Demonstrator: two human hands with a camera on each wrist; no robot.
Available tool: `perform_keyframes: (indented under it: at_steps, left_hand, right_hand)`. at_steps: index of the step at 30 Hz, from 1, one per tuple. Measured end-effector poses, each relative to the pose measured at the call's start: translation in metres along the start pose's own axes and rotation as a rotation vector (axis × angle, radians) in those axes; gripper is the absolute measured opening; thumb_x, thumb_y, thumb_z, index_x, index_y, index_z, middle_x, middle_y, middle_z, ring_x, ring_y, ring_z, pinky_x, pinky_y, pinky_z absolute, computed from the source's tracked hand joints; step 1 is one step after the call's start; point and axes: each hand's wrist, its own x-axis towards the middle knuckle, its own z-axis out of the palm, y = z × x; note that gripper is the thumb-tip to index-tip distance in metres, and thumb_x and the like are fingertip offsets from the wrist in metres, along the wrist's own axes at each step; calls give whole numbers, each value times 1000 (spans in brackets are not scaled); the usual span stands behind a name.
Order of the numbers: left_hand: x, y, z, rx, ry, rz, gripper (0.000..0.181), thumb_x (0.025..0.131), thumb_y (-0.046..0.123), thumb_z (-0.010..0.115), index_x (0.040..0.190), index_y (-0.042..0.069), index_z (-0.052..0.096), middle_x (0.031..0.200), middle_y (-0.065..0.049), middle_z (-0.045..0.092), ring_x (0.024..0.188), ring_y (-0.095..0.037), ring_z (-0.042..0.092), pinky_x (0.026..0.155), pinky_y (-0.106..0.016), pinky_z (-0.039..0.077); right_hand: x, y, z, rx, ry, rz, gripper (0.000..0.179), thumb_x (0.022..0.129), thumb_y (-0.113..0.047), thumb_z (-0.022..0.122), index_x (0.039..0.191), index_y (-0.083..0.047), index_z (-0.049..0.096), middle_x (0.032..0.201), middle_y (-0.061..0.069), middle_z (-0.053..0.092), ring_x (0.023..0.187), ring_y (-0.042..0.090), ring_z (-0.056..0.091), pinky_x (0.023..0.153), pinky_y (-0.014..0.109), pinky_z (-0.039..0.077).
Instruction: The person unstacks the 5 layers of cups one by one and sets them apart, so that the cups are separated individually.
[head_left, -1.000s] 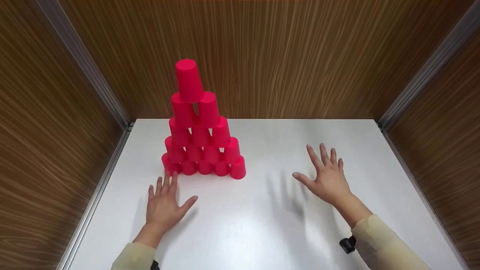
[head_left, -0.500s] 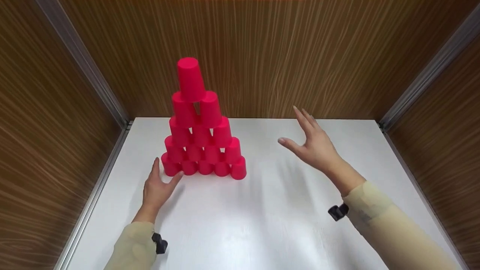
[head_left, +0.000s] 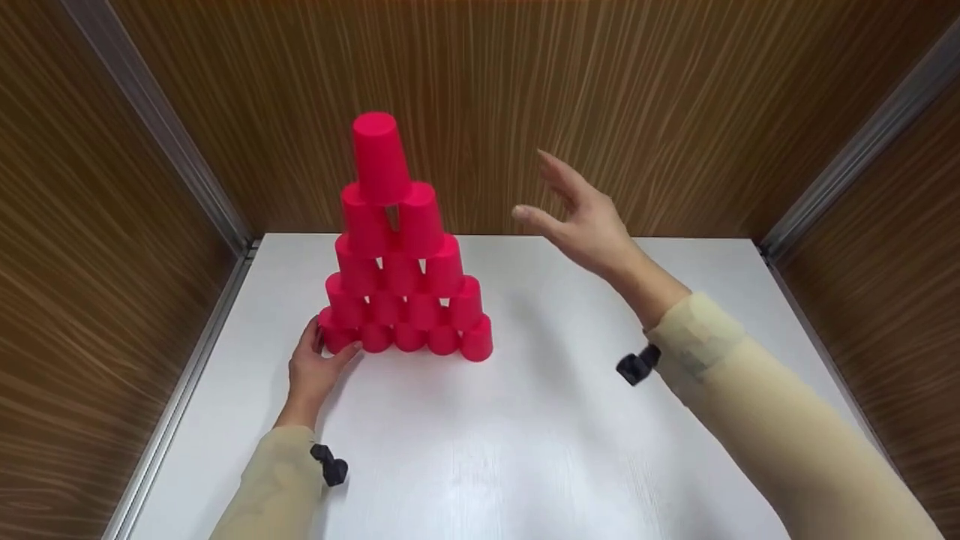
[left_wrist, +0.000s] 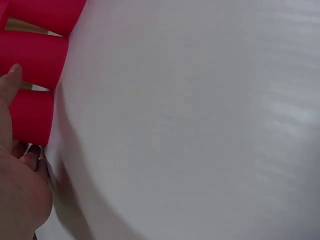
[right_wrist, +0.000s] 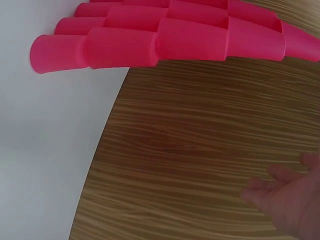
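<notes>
A pyramid of upside-down pink-red cups (head_left: 403, 271) stands on the white table, narrowing to a single top cup (head_left: 381, 159). At its lower left corner, my left hand (head_left: 311, 379) grips the end cup (head_left: 334, 339) of the bottom row, thumb in front and fingers at the outer side. The left wrist view shows the fingers (left_wrist: 32, 157) bent beside that cup (left_wrist: 32, 117). My right hand (head_left: 589, 225) is raised to the right of the pyramid, holding nothing, its thumb apart from the extended fingers. In the right wrist view, this hand (right_wrist: 287, 197) is apart from the cups (right_wrist: 122, 47).
The white tabletop (head_left: 480, 442) extends in front of and right of the pyramid. A wood-grain back panel (head_left: 675, 112) rises behind it, with side panels (head_left: 97, 262) left and right. Small black devices (head_left: 637, 365) sit on both sleeves.
My left hand has moved forward from in front of the pyramid and closed around the corner cup. My right hand has risen and shifted left toward the pyramid's upper rows. The cups look unmoved.
</notes>
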Motion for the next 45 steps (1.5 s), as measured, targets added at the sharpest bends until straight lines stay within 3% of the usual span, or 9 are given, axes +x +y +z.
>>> perform_keyframes:
  at_steps: [4,11,15,22,28,38,45]
  left_hand:
    - [1,-1,0,-22,7,12,90,97,25,81,169,18,28,168,-9,38,158,-29,31,125,-44,35]
    - [-6,-5,1,-28,13,-61,84,99,32,77,169,25,31,168,-4,40,156,-26,33,121,-42,42]
    - [-7,-8,2,-22,29,-52,79,100,29,76,167,20,35,167,-6,41,158,-27,32,123,-42,38]
    - [-5,-10,7,1,21,-40,79,100,28,76,167,19,35,165,-8,44,156,-29,35,121,-43,42]
    - [-4,-12,7,-30,9,-50,81,99,27,78,167,22,34,166,-5,43,155,-27,36,119,-42,44]
    - [-2,-5,14,-40,-15,-54,82,100,28,77,168,24,32,168,-3,39,157,-26,33,120,-42,43]
    - [0,-5,13,9,-15,-31,81,100,30,77,168,21,33,168,-5,39,158,-28,31,121,-43,41]
  right_hand:
    - [18,-18,9,117,-4,-39,86,94,-52,78,166,-27,37,164,2,46,150,22,44,122,43,41]
    - [42,-61,38,239,-36,-142,79,94,-44,81,161,-23,44,156,0,53,142,16,51,116,36,46]
    - [51,-85,55,276,-71,-166,81,93,-41,82,162,-22,43,155,0,52,142,17,51,114,36,48]
    - [64,-109,77,365,-111,-148,80,92,-32,85,161,-21,44,148,-1,57,134,16,56,107,28,50]
    - [69,-114,90,463,-135,-114,77,93,-24,84,159,-19,45,141,-2,61,126,15,60,100,29,55]
    - [65,-115,89,491,-91,-127,62,96,-19,81,151,-14,53,131,1,64,119,17,63,96,31,58]
    - [56,-106,49,550,25,-268,56,97,-13,79,148,-9,56,128,7,66,119,23,64,99,36,57]
